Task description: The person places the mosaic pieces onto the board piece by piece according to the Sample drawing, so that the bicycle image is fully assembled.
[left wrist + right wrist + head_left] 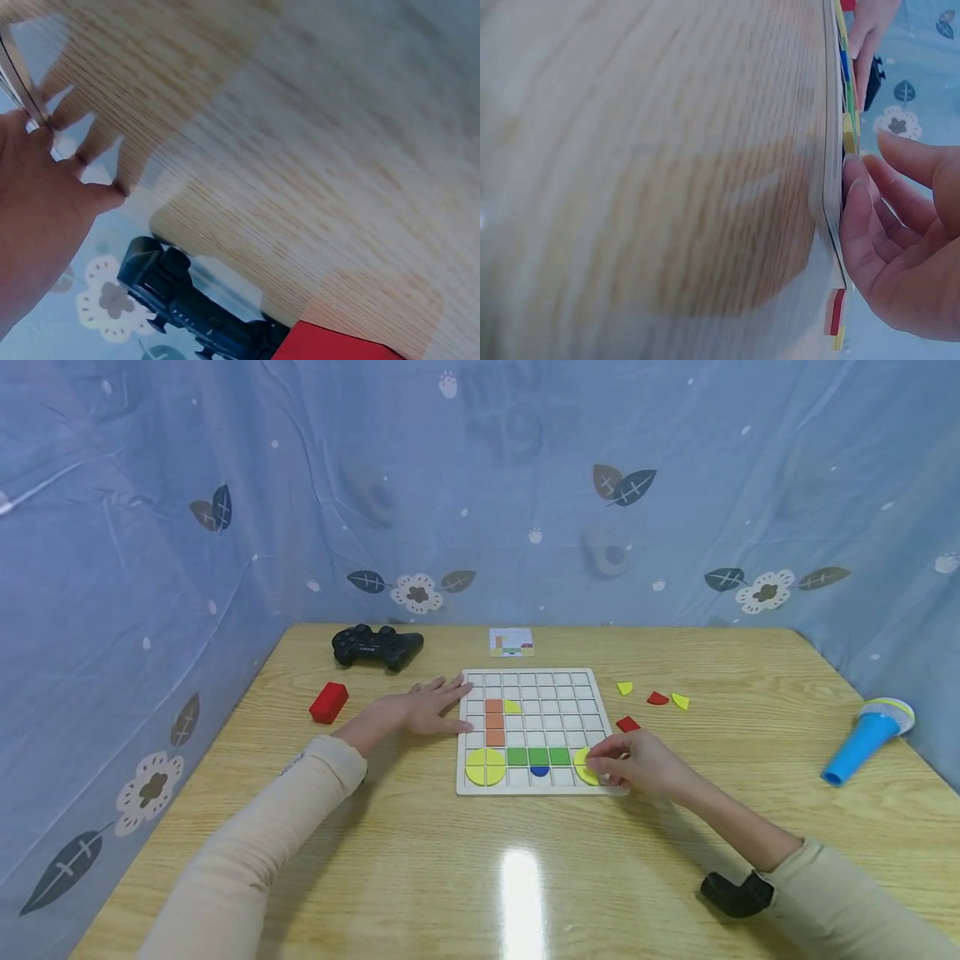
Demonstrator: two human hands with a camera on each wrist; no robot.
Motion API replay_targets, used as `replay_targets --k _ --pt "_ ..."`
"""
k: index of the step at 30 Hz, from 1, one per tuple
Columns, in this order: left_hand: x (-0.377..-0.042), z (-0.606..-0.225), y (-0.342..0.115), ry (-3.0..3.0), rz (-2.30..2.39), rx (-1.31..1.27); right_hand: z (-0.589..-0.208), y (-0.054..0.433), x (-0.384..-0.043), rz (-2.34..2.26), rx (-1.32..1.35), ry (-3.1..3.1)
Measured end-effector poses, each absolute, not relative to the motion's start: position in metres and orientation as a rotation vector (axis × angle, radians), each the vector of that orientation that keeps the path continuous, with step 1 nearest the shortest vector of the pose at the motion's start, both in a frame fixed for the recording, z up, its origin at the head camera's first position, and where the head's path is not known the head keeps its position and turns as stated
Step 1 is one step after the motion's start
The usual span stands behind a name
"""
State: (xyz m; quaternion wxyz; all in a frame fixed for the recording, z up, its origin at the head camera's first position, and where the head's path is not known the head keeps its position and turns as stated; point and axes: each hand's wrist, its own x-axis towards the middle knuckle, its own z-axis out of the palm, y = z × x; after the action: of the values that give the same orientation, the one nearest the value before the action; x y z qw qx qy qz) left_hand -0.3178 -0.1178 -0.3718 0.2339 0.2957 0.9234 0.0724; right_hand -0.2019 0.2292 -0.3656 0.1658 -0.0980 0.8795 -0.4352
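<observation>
A white gridded board (555, 779) lies on the table. My left hand (433, 707) rests at its left edge, fingers spread, the fingertips and thumb on the rim. At the board's near right corner, my right hand (633, 763) pinches a yellow quarter-circle piece with thumb and forefinger, partly hiding a yellow round (582, 768). Another yellow round (486, 767) fills the near left corner. Between them run green squares (538, 757), with a blue half-circle (539, 771) below. An orange column (494, 722) stands on the left, a yellow quarter-circle (512, 707) beside its top.
Loose yellow pieces (625, 688) and red pieces (657, 698) lie right of the board. A pattern card (512, 642) is behind it. A black game controller (377, 647) and a red block (328, 702) sit on the left; a blue toy microphone (870, 739) lies far right.
</observation>
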Motion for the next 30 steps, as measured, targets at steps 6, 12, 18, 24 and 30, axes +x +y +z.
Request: replay_targets --k 6,12,18,24,30 --pt "-0.318 -0.372 -0.118 2.53 0.206 0.8 -0.364 0.228 -0.2 -1.235 -0.221 2.522" --pt "-0.314 -0.367 -0.118 2.531 0.21 0.808 -0.363 0.228 -0.199 -1.203 -0.227 2.544" --pt "-0.315 -0.369 -0.117 2.524 0.203 0.808 -0.36 0.227 -0.196 -1.233 -0.246 2.52" --pt "-0.315 -0.369 -0.117 2.529 0.218 0.808 -0.354 0.227 -0.189 -1.301 -0.276 2.297" --pt "-0.316 -0.369 -0.117 2.525 0.218 0.811 -0.352 0.229 -0.187 -1.277 -0.24 2.269"
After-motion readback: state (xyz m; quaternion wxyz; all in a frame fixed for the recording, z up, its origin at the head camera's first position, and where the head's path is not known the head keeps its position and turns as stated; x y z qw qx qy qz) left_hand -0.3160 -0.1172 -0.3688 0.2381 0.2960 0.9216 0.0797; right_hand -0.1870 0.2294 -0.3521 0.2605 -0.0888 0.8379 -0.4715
